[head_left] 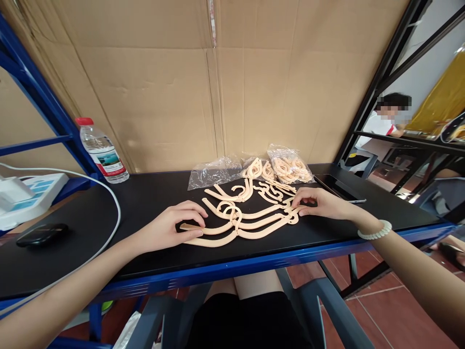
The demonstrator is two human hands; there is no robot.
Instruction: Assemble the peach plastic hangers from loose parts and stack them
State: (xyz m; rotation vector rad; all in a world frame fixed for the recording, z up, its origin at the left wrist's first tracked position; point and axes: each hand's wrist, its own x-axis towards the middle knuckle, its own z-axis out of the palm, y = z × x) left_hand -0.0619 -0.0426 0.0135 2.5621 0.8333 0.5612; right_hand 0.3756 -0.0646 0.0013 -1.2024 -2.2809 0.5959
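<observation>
Several beige curved plastic pieces, shaped like folding hanger parts, lie on the black tabletop. My left hand (178, 227) has its fingers curled round the left ends of the two nearest curved pieces (218, 242). At the right ends of the long pieces, my right hand (308, 202) pinches a beige end between thumb and fingers. A ring-shaped hook (238, 216) stands out in the middle of the pieces. Behind them lie more loose arms (227, 197) and a cluster of small hooked parts (271, 194).
Clear bags (290, 167) with beige parts and a flattened bag (210, 173) lie at the back. A phone (337, 188) is at right, a bottle (105, 157) at left. A black mouse (41, 234), a white cable (118, 213) and a power strip (39, 194) lie far left. A person (385, 121) sits beyond the rack.
</observation>
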